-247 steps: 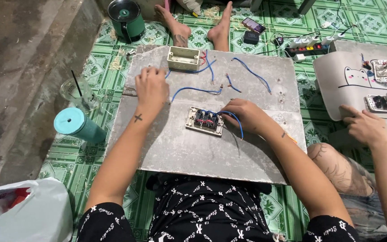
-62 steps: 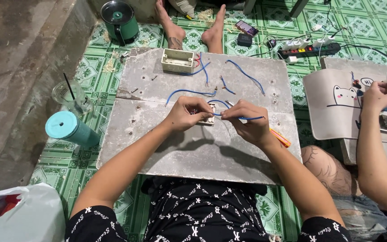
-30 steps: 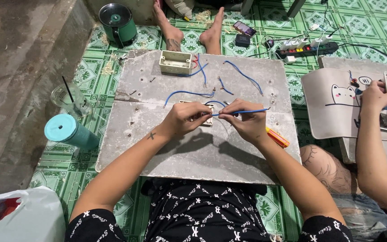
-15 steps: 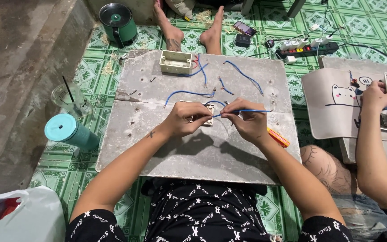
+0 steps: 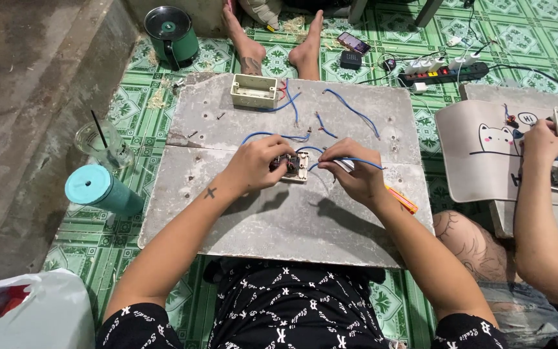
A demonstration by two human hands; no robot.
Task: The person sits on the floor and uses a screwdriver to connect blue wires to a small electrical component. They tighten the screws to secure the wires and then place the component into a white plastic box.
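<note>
I note a grey board [image 5: 279,226] on green tiled floor [image 5: 130,258]; on the board: white box [image 5: 254,90], blue wires [image 5: 350,110], loose screws [image 5: 219,116], orange screwdriver [image 5: 402,199].

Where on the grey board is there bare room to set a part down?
Free: the grey board near edge below both hands, and its left side by the teal cup. Crowded: the far half, with white box and blue wires.

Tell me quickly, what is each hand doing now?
Left hand: closed on the switch module, holding it on the board.
Right hand: closed, pinching a blue wire beside the module.
</note>
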